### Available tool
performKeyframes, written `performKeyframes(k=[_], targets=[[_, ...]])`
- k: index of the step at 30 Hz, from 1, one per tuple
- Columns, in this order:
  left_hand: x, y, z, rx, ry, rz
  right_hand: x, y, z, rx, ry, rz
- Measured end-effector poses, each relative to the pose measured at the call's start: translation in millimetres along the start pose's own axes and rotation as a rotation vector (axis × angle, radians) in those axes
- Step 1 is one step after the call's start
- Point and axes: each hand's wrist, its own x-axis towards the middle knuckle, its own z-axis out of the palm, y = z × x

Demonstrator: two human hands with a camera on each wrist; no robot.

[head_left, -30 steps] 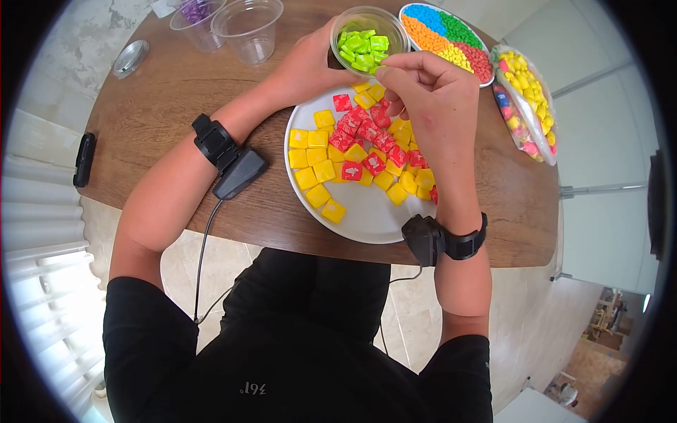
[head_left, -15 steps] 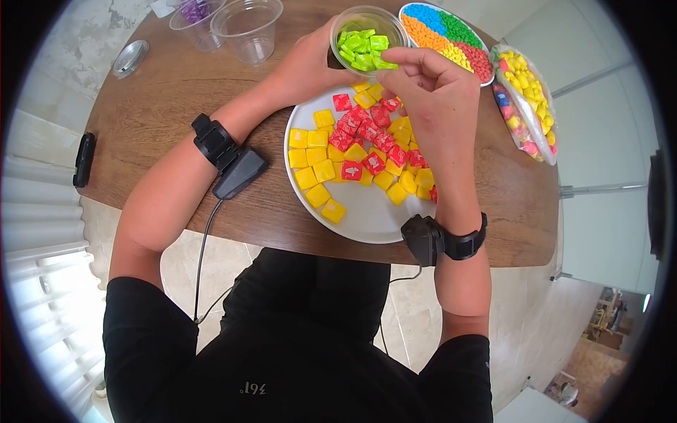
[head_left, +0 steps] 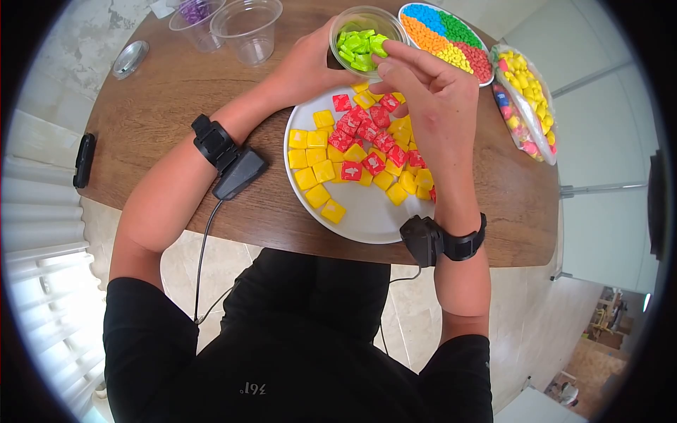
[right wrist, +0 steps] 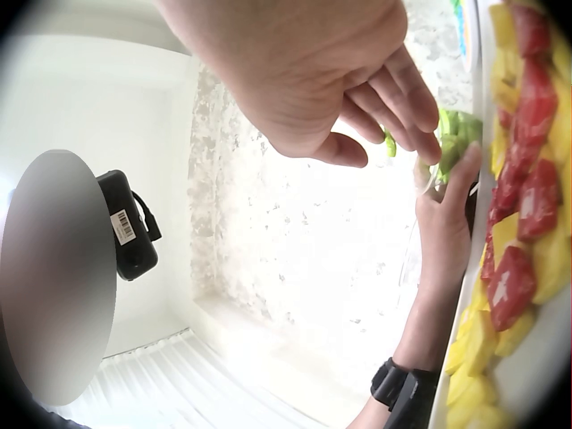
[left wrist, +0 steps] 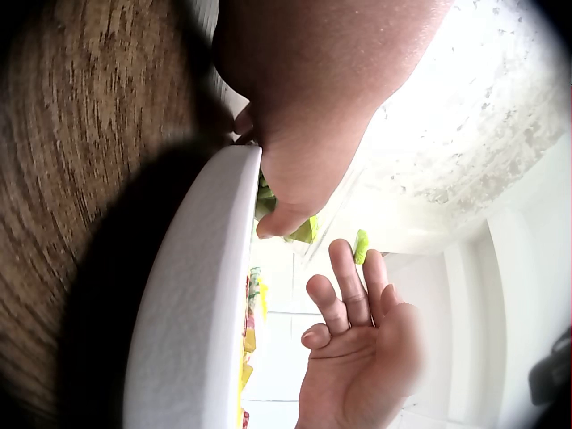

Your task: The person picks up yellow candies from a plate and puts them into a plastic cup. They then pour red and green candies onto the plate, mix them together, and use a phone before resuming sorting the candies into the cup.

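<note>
At the top of the head view, a clear cup [head_left: 369, 13] holds green wrapped pieces [head_left: 356, 46]. My left hand [head_left: 303, 69] grips its left side, the fingers partly hidden behind it. Over the cup's right edge, my right hand [head_left: 441, 95] holds one green piece [left wrist: 361, 247] at its fingertips, seen in the left wrist view. The thumb stands apart from that piece in the right wrist view. Below both hands lies a white plate [head_left: 374, 224] with yellow pieces [head_left: 324, 170] and red pieces [head_left: 367, 130].
Two more clear cups stand at the back left, one empty [head_left: 248, 28] and one with purple pieces [head_left: 194, 11]. A round lid [head_left: 130, 59] lies left of them. A plate of coloured pieces [head_left: 423, 37] and an open bag [head_left: 527, 106] are at the right.
My right fingers have moved slightly up over the cup and spread, and a green piece now shows raised at the fingertips. My left hand and the cup have stayed put.
</note>
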Motion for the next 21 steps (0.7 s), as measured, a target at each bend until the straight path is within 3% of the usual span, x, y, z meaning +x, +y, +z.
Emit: performKeyframes(k=[17, 21], targets=[[-0.2, 3.6, -0.5, 0.009, 0.006, -0.002, 1.7, -0.6, 4.8, 0.145, 0.010, -0.049], [1.0, 0.4, -0.7, -0.013, -0.005, -0.001, 0.3, -6.5, 1.4, 0.169, 0.051, 0.045]])
